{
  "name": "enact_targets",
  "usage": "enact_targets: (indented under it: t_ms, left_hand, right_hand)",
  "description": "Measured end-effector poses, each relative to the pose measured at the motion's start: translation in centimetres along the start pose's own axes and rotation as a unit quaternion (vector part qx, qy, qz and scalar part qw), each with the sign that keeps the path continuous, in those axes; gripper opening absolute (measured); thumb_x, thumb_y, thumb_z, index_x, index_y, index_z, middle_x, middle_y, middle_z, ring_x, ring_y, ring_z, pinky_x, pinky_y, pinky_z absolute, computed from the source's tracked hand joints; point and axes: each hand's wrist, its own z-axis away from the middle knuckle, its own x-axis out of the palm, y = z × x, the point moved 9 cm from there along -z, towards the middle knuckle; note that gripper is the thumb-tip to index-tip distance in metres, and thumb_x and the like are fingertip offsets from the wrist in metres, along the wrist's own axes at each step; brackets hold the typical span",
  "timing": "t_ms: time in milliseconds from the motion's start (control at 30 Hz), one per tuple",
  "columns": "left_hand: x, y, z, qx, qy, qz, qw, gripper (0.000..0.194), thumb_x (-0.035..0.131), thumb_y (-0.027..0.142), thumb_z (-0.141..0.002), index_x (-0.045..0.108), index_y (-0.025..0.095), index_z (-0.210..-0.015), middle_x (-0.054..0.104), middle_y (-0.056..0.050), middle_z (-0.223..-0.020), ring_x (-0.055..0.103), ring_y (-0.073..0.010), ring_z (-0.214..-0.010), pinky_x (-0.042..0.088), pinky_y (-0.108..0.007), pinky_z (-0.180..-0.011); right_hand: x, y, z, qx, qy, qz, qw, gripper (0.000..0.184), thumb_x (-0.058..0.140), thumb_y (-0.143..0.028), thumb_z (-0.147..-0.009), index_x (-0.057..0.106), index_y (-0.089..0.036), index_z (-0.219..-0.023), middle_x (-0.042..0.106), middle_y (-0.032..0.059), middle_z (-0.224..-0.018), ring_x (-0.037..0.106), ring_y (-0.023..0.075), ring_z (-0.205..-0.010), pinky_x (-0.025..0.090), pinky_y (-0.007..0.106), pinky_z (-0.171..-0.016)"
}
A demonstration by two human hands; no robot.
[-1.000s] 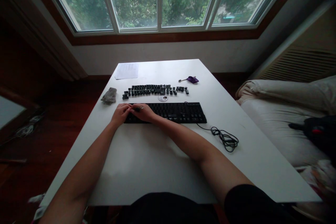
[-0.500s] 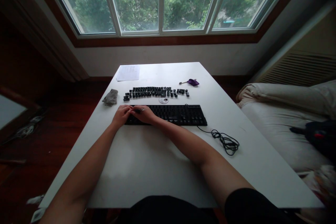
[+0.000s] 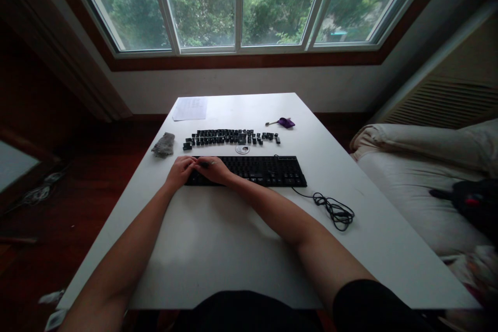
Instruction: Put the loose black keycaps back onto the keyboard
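Note:
A black keyboard (image 3: 264,168) lies across the white table in front of me. My left hand (image 3: 181,170) is at its left end, with the fingers bent and pressed together; whatever they pinch is hidden. My right hand (image 3: 215,170) rests over the left part of the keys, its fingertips meeting those of my left hand. It is closed around a small dark tool (image 3: 205,164) with a shiny thin end, mostly covered by the hand. Behind the keyboard, loose black keycaps (image 3: 221,137) stand in rows.
A grey cloth (image 3: 163,145) lies left of the keycaps. Between keycaps and keyboard is a small round object (image 3: 242,149). A purple item with a thin stick (image 3: 286,122) and a sheet of paper (image 3: 190,108) lie farther back. The coiled cable (image 3: 336,212) is at right.

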Motion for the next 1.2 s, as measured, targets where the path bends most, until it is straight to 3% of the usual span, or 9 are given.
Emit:
enact_targets:
  t_ms: [167, 400, 767, 1200]
  left_hand:
    - [0.0, 0.1, 0.0, 0.004, -0.001, 0.005, 1.000, 0.025, 0.051, 0.038, -0.094, 0.068, 0.022, -0.085, 0.071, -0.005, -0.108, 0.057, -0.0241, -0.109, 0.042, -0.043, -0.102]
    - [-0.1, 0.0, 0.1, 0.001, 0.007, 0.004, 1.000, 0.026, 0.049, 0.037, -0.094, 0.071, 0.023, -0.097, 0.070, -0.005, -0.108, 0.057, -0.0248, -0.110, 0.042, -0.043, -0.102]
    - [-0.1, 0.2, 0.0, 0.002, 0.000, 0.004, 1.000, 0.027, 0.048, 0.036, -0.094, 0.070, 0.023, -0.086, 0.071, -0.005, -0.108, 0.057, -0.0246, -0.108, 0.043, -0.043, -0.101]
    - [-0.8, 1.4, 0.4, 0.006, 0.030, -0.001, 1.000, 0.015, 0.053, 0.030, -0.091, 0.066, 0.024, -0.093, 0.068, -0.005, -0.108, 0.058, -0.0238, -0.109, 0.045, -0.043, -0.102]
  right_hand:
    - [-0.1, -0.1, 0.0, 0.001, 0.005, -0.007, 1.000, 0.022, 0.061, -0.038, -0.089, 0.074, -0.020, -0.094, 0.071, 0.0006, -0.084, 0.059, 0.0131, -0.076, 0.040, 0.021, -0.072]
    - [-1.0, -0.8, 0.1, 0.032, -0.001, -0.006, 0.999, 0.029, 0.056, -0.044, -0.093, 0.072, -0.020, -0.090, 0.067, -0.0010, -0.075, 0.055, 0.0120, -0.069, 0.036, 0.020, -0.065]
    - [-1.8, -1.2, 0.3, 0.053, 0.016, -0.030, 0.998, 0.028, 0.049, -0.039, -0.096, 0.072, -0.023, -0.092, 0.067, -0.0024, -0.074, 0.058, 0.0122, -0.070, 0.039, 0.021, -0.068]
    - [-1.5, 1.2, 0.1, 0.103, 0.064, -0.092, 0.988, 0.022, 0.056, -0.040, -0.087, 0.064, -0.019, -0.089, 0.061, -0.0041, -0.064, 0.053, 0.0110, -0.060, 0.038, 0.021, -0.057]
